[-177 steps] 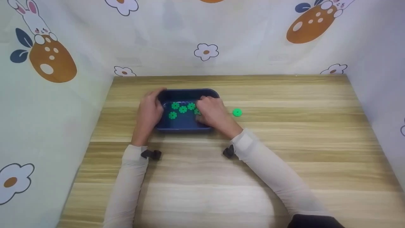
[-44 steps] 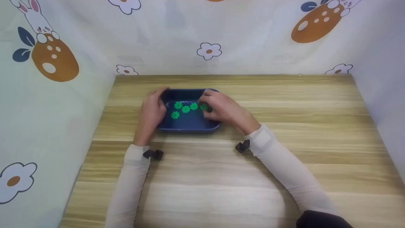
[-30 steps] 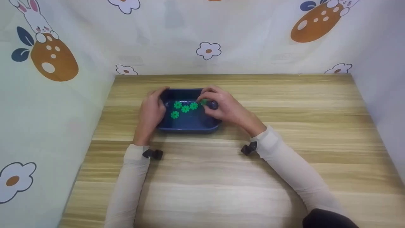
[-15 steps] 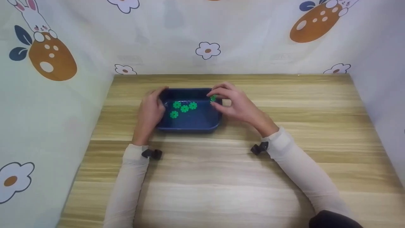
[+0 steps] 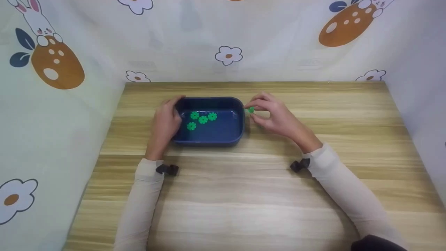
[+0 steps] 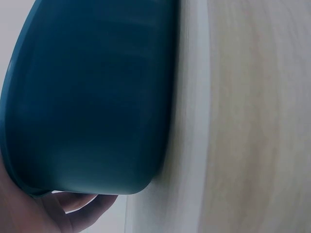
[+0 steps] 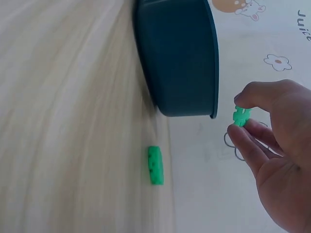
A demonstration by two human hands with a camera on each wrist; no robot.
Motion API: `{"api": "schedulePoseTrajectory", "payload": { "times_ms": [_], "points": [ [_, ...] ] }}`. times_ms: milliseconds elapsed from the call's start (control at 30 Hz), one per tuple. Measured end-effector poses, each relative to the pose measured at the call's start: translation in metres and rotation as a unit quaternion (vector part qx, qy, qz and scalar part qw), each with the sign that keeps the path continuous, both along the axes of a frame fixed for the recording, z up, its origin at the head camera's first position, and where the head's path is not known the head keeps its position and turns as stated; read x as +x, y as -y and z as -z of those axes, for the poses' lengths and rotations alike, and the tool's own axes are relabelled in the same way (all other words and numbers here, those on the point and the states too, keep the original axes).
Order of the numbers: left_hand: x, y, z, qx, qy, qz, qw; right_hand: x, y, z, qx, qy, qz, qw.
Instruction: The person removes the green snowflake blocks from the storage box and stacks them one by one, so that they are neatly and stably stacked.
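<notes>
A dark blue rectangular tray (image 5: 223,130) lies on the table with several green notched discs (image 5: 203,119) inside, toward its left half. My left hand (image 5: 163,123) grips the tray's left end; in the left wrist view its fingers curl round the tray's wall (image 6: 87,97). Just right of the tray, my right hand (image 5: 278,116) pinches one green disc (image 5: 251,109) between thumb and fingers. In the right wrist view this pinched disc (image 7: 241,115) is held off the table beside the tray's end. Another green piece (image 7: 155,165) lies on the table there; the right hand hides it in the head view.
The wooden table (image 5: 223,195) reaches back to a patterned cloth wall (image 5: 271,42), and similar cloth stands at its left and right sides. A small black device (image 5: 168,169) is on the left wrist and another (image 5: 300,165) on the right.
The right hand has moved right, out of the tray and past its right rim, with a green disc pinched in its fingers. The left hand has stayed on the tray's left end.
</notes>
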State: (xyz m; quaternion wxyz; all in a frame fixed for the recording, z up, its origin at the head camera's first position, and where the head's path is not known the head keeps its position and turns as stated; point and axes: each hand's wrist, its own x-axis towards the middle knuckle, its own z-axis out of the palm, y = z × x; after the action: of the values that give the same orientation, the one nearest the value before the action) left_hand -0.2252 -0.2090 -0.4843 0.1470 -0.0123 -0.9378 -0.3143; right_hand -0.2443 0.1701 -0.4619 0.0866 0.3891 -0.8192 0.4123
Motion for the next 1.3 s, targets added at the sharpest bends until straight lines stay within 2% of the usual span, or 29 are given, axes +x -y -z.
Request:
{"api": "schedulePoseTrajectory", "payload": {
  "times_ms": [233, 433, 533, 700, 967, 1133, 1300],
  "points": [
    [-0.001, 0.000, -0.001, 0.003, 0.013, -0.001, 0.9999, 0.001, -0.013, 0.006, 0.010, 0.000, -0.002, 1.0000],
    [0.000, 0.000, -0.001, 0.002, 0.032, -0.003, 0.9995, 0.004, -0.024, 0.007, 0.018, 0.036, -0.015, 0.9991],
    [0.001, 0.000, -0.002, 0.003, 0.035, -0.003, 0.9994, 0.005, -0.030, 0.008, 0.037, 0.051, -0.008, 0.9980],
    [0.000, 0.000, -0.002, -0.003, 0.028, -0.006, 0.9996, 0.003, -0.037, 0.006, 0.083, 0.082, 0.009, 0.9931],
    [0.000, 0.002, 0.000, -0.006, 0.024, -0.009, 0.9996, -0.001, -0.040, 0.004, 0.128, 0.135, -0.004, 0.9826],
    [0.000, 0.001, 0.000, -0.004, 0.026, -0.008, 0.9996, -0.003, -0.043, 0.006, 0.163, 0.122, -0.003, 0.9791],
    [0.000, 0.000, -0.001, 0.001, 0.026, -0.008, 0.9996, -0.004, -0.044, 0.009, 0.170, 0.114, -0.011, 0.9788]
  ]
}}
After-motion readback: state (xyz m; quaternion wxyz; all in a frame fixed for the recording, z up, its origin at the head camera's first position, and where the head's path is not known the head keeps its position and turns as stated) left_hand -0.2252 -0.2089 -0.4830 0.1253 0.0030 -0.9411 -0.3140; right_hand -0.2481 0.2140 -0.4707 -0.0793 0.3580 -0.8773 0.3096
